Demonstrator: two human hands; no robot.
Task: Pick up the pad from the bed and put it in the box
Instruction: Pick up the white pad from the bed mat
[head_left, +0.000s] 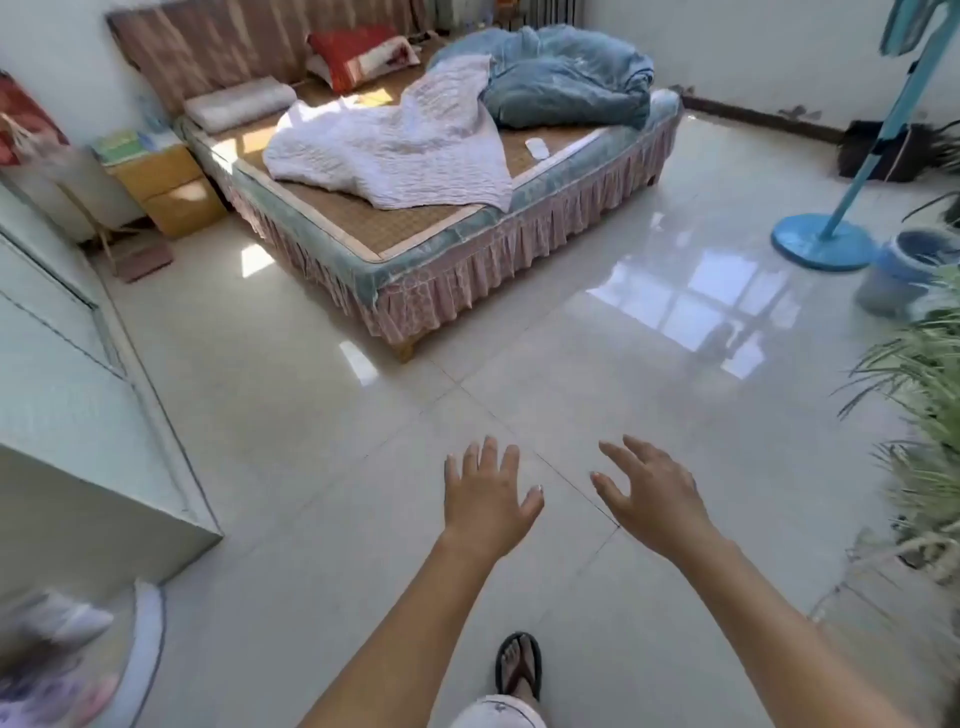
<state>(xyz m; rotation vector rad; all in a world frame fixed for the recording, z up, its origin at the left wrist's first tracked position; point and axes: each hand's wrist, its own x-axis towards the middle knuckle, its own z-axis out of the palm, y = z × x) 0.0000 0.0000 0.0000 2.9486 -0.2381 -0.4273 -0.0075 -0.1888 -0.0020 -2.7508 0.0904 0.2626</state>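
Head view. Both arms extend forward over the tiled floor (322, 467) in the lower centre of the frame. Left hand (488, 493): palm down, fingers spread wide, holding nothing. Right hand (654, 493): palm down, fingers spread and slightly curled, also holding nothing. The hands sit near each other, not touching.

Bed (441, 244) occupies the upper centre of the frame, well apart from both hands. Woven mat surface, pink skirt along its sides. The pad (537, 148), a small white oblong, lies flat on the mat near the bed's right edge, just right of the white blanket (395, 150) and just below the blue quilt (566, 83). It touches neither hand. A red pillow (358, 54) rests near the headboard at the top of the frame.

A box cannot be identified with certainty. Blue fan stand (823, 241) at upper right; green plant (924, 405) along the right edge. One foot in a dark sandal (518, 667) at bottom centre.
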